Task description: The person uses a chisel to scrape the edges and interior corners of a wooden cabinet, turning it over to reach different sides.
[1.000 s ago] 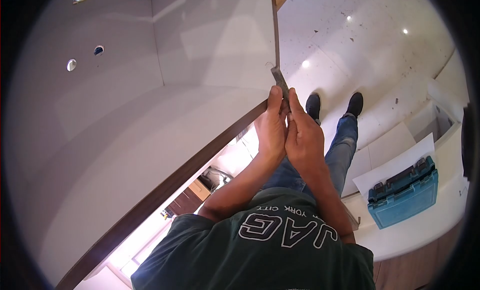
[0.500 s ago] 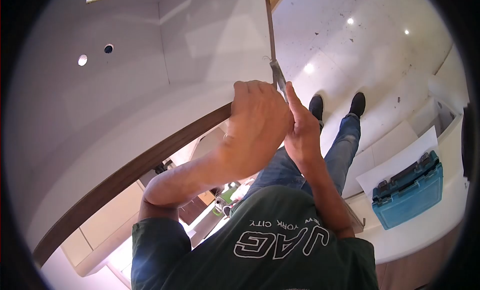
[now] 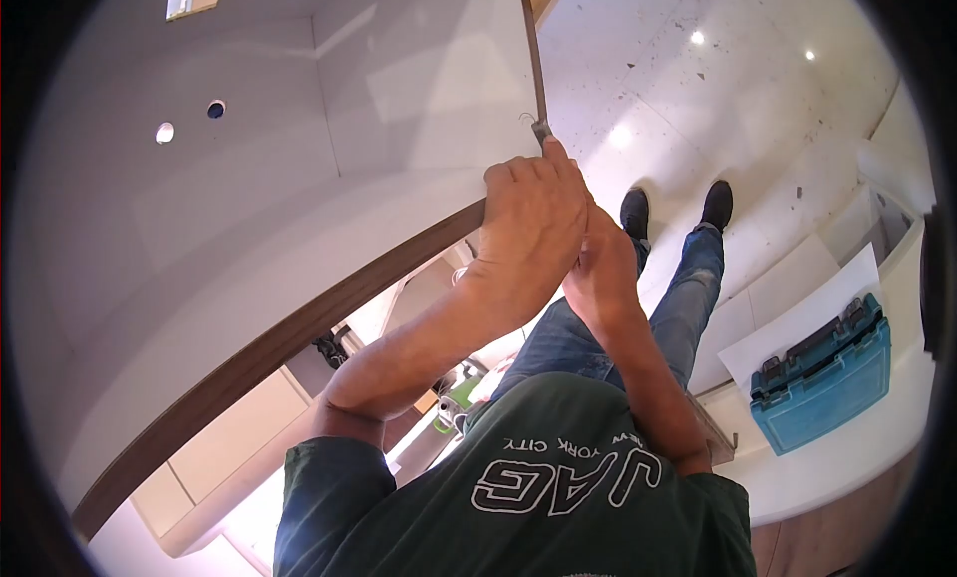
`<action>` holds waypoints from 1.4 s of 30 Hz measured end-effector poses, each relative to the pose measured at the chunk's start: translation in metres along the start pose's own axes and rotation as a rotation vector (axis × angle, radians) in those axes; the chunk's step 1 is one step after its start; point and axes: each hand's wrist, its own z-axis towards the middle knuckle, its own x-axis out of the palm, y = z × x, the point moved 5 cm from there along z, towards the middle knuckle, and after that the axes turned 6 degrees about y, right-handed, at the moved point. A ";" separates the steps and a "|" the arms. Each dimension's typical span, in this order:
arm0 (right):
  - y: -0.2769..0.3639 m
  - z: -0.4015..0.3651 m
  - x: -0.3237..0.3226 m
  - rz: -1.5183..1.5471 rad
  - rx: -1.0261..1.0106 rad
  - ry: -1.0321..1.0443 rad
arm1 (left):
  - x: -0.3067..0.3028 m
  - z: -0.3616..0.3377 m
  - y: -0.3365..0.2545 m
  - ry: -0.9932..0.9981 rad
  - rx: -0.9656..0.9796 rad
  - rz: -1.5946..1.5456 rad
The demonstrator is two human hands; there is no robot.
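At the corner of the brown-edged white panel (image 3: 399, 246), my two hands are pressed together around a narrow flat metal tool (image 3: 540, 131). Only the tool's grey tip shows past the fingers, against the thin brown edge strip (image 3: 532, 59). My left hand (image 3: 533, 218) is closed, its knuckles over the panel's corner. My right hand (image 3: 604, 258) is closed close behind it, partly covered by the left. A thin curled sliver (image 3: 526, 117) stands off the edge beside the tip.
A blue plastic case (image 3: 822, 383) lies at the right on a white surface, beside a white sheet (image 3: 748, 353). Small scraps dot the pale floor (image 3: 698, 109) around my shoes (image 3: 716, 206). The panel's inner face has two round holes (image 3: 165, 133).
Both hands have shifted slightly up along the edge. The tool, whose length showed before, is now mostly covered by fingers. My left elbow has swung a little to the right.
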 end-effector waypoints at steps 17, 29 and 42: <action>-0.001 0.001 0.013 -0.011 -0.015 -0.012 | 0.000 0.000 0.001 0.020 0.031 0.066; 0.005 0.006 -0.003 0.038 0.023 0.059 | -0.008 0.006 0.005 -0.030 -0.024 -0.067; 0.006 0.008 0.001 0.129 -0.068 -0.032 | -0.007 0.008 0.005 -0.053 -0.022 -0.084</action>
